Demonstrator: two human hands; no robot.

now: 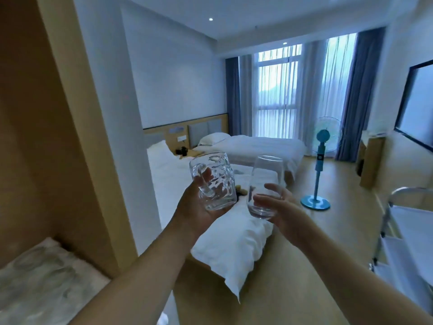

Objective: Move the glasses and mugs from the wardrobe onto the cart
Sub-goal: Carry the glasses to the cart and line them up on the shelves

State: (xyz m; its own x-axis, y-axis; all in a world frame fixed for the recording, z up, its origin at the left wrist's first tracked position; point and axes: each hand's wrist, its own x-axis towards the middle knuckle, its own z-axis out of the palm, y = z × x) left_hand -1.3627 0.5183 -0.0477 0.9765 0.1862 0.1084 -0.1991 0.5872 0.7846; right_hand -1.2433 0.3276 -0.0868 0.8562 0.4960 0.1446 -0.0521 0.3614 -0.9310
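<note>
My left hand (195, 207) grips a clear dimpled glass mug (216, 180) by its handle, holding it upright in mid-air. Beside it, my right hand (278, 207) holds a smooth clear glass (263, 184), fingers curled round its lower half. Both are raised in front of me over the foot of a bed. The wooden wardrobe (42, 137) fills the left side, with a marbled shelf surface (35, 285) at the lower left. The metal cart (407, 231) with white shelves stands at the right edge, partly cut off.
Two white beds (234, 245) stretch ahead toward a curtained window. A blue standing fan (318, 165) is on the wooden floor to the right. A cabinet and a dark-framed screen (417, 104) line the right wall. Open floor lies between bed and cart.
</note>
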